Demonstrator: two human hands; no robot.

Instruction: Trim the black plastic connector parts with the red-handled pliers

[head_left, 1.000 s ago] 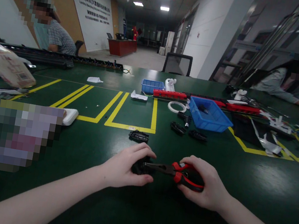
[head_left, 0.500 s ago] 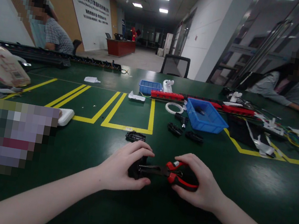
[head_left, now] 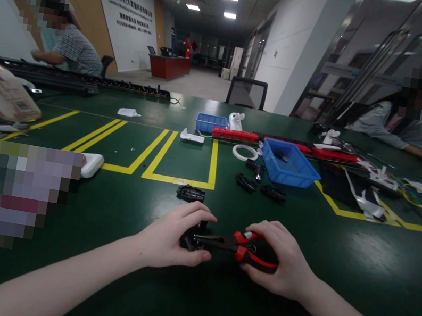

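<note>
My left hand point(head_left: 171, 237) grips a small black plastic part point(head_left: 189, 241) against the green table point(head_left: 188, 294), mostly hiding it. My right hand point(head_left: 278, 261) is closed around the red-and-black handles of pliers point(head_left: 239, 246). The thin jaws of the pliers reach left into the black part. Both hands rest low on the table near its front middle, close together.
Another black part point(head_left: 190, 193) lies just beyond my left hand. Further back are loose black connectors point(head_left: 247, 182), a large blue bin point(head_left: 290, 164), a smaller blue bin point(head_left: 211, 123), red strips point(head_left: 235, 134) and a white ring point(head_left: 245, 152). Seated people work at far left and far right.
My hands, the pliers and the black part stay together with only small shifts; the pliers' handles look slightly more closed. The view has drifted a little.
</note>
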